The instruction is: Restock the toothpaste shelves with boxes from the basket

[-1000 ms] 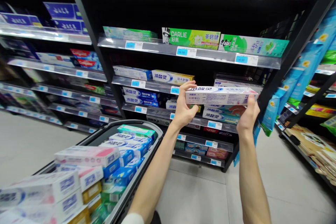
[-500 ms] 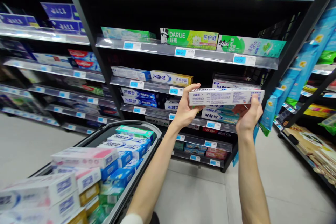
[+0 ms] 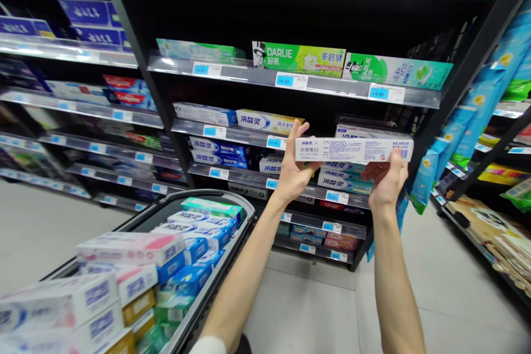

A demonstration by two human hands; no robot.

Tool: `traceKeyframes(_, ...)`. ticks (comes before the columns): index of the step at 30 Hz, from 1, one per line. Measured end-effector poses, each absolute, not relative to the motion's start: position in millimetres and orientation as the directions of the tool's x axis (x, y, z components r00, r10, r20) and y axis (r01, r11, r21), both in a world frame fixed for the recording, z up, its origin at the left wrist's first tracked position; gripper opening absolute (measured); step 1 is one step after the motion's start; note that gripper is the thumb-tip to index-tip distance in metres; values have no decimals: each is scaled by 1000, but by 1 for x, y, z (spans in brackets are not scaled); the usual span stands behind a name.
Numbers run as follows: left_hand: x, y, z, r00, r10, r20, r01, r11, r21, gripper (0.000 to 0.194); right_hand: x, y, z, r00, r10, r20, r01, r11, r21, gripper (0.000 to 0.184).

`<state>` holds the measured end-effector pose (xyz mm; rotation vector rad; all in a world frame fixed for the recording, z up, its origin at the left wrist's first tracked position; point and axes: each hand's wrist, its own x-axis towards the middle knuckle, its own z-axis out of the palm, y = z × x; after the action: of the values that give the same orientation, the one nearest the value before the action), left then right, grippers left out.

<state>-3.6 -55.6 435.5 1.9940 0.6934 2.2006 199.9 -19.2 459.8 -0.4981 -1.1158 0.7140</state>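
A long white toothpaste box (image 3: 352, 150) with small purple print is held level in front of the shelves. My left hand (image 3: 290, 177) supports its left end, the thumb below and the fingers stretched up at the back. At the other end, my right hand (image 3: 386, 185) grips the box with the thumb on its printed face and curled fingers underneath. Behind it, more toothpaste boxes (image 3: 338, 181) sit on the shelf, partly covered by the held box and my hands.
At lower left stands a dark basket (image 3: 248, 215) piled with toothpaste boxes (image 3: 130, 248). Green DARLIE boxes (image 3: 298, 60) line a higher shelf edge (image 3: 244, 71). Blue packs (image 3: 464, 127) hang at the right, beside another rack with wooden boards (image 3: 493, 232). Pale tiles (image 3: 311, 298) cover the floor.
The box has tipped slightly, so its top face no longer shows, and has shifted a little left with both hands. My left fingers have straightened upward.
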Motion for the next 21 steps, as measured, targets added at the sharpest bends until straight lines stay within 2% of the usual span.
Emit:
traceKeyframes(7,-6,-51,438,-304,257,918,272,-900,342,90,190,-30,462,204,793,574,-308,609,-731,52)
traceKeyframes(21,-6,-52,438,-283,252,925,264,-907,327,85,188,-25,458,199,789,582,-302,614,-729,49)
